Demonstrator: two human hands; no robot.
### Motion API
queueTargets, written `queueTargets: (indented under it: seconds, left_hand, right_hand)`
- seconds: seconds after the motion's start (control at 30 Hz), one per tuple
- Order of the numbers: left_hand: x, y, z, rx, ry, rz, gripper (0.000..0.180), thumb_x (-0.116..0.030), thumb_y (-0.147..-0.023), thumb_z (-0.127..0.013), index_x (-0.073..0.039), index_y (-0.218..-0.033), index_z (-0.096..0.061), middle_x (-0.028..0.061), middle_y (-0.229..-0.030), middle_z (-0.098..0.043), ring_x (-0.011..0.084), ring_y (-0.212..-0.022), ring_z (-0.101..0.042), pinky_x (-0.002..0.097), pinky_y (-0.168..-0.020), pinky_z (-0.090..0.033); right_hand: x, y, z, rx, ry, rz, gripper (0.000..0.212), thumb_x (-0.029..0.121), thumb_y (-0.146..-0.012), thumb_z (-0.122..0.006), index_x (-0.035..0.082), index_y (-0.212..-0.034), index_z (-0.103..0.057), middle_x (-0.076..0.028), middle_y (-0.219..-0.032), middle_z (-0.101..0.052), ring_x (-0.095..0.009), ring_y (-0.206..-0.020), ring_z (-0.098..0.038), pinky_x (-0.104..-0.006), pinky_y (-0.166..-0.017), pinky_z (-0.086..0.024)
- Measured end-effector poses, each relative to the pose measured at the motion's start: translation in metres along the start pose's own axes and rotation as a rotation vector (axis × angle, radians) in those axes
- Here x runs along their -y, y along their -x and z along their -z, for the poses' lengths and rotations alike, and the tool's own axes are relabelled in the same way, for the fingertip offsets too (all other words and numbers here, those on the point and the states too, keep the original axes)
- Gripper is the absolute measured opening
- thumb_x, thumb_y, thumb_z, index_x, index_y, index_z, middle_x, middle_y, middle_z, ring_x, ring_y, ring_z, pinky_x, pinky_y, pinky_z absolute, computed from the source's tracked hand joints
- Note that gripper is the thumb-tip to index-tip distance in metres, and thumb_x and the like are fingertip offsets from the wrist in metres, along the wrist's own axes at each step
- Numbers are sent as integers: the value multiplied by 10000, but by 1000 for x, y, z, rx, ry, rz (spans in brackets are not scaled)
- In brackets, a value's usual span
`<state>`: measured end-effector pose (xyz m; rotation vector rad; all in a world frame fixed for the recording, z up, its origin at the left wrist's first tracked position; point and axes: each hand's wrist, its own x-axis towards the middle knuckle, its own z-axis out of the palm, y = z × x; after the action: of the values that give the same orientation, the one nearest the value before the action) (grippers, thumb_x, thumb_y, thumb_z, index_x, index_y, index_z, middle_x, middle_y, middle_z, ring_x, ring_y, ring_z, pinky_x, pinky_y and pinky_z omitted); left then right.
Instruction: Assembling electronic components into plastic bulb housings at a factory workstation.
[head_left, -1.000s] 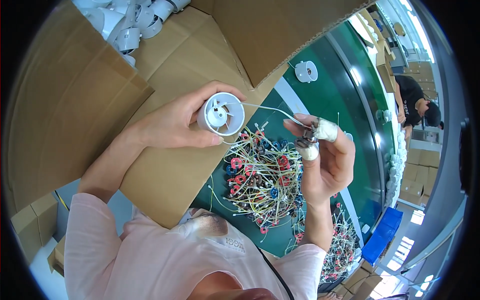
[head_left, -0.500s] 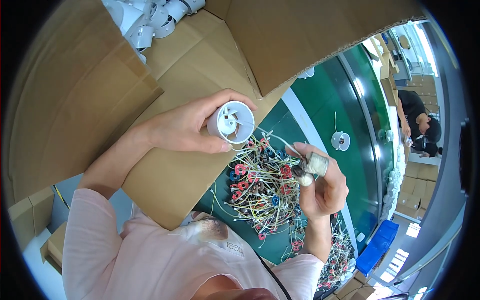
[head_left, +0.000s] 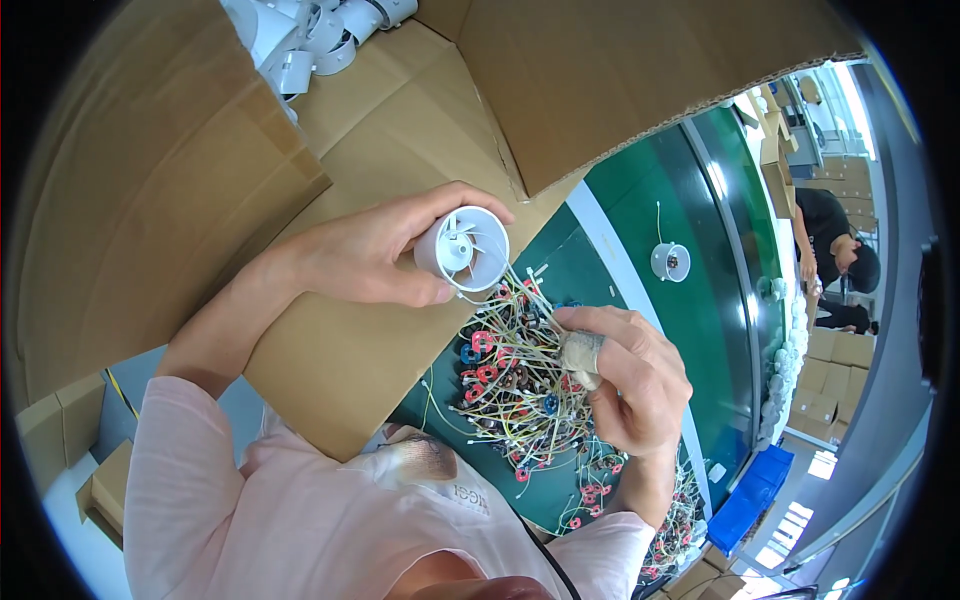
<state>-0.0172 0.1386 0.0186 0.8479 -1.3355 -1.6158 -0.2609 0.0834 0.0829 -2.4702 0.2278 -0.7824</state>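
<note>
My left hand [head_left: 365, 245] is wrapped round a white round fan housing [head_left: 428, 250], its open end facing up with a hub and blades inside. A thin pale wire [head_left: 527, 283] runs from the housing toward my right hand [head_left: 635, 375]. The right fingers are curled and pinched at the wire's end, with beige tape [head_left: 581, 354] round the fingertips. Exactly what lies between those fingertips is partly hidden. Under and beside this hand spreads a tangled heap of wired coils [head_left: 515, 375] with red, blue and dark rings.
A cardboard box [head_left: 390, 130] stands open ahead and left, with several white plastic parts [head_left: 325, 40] at its far end. On the green conveyor belt [head_left: 640, 190] sits another white housing [head_left: 670, 262]. A blue bin [head_left: 750, 498] is at right; a person [head_left: 835, 240] works beyond the belt.
My right hand has moved down and left, nearer the coil heap. The housing on the belt has shifted away, and another farther one has gone behind the box. My left hand stays nearly still.
</note>
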Motion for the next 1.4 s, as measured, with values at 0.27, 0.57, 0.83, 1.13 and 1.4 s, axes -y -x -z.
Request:
queueTargets:
  seconds: [0.27,0.57,0.83,1.13,1.4]
  left_hand:
    - [-1,0,3,41,-65,-10,590,-42,-710,-579,-32,-1266,-382,62,-1146,-490,142,-1088,-463,296,-926,-382]
    - [-3,2,5,62,-88,3,591,-42,-709,-581,-32,-1266,-384,62,-1137,-502,141,-1083,-469,291,-920,-386]
    - [-9,1,-2,30,-248,-49,559,-47,-700,-621,-33,-1216,-404,89,-1119,-515,169,-1068,-491,302,-893,-404]
    - [-10,5,-18,-376,-720,-238,663,-85,-658,-698,-37,-1232,-370,160,-1105,-511,301,-1057,-492,390,-907,-380]
    - [-9,-1,-25,-383,-836,-315,605,-74,-672,-712,-44,-1214,-443,136,-1143,-516,307,-1061,-507,395,-879,-416]
  right_hand:
    - [15,-15,22,234,168,-29,306,-42,-606,-619,-1,-901,-549,-183,-916,-612,-321,-752,-619,-362,-635,-501]
    - [19,-25,31,371,214,-96,292,-8,-627,-617,-8,-911,-549,-173,-926,-606,-310,-774,-611,-350,-663,-488]
    - [2,-46,12,280,23,-7,304,-61,-675,-593,-13,-971,-547,-150,-934,-613,-256,-787,-616,-317,-658,-491]
    - [-2,-42,-40,-137,-553,-751,205,-44,-819,-562,-23,-1022,-541,-107,-938,-620,-155,-801,-600,-283,-629,-488]
    - [2,-31,-45,-94,128,-373,282,-114,-737,-554,-27,-1004,-534,-135,-837,-581,-263,-708,-575,-307,-626,-461]
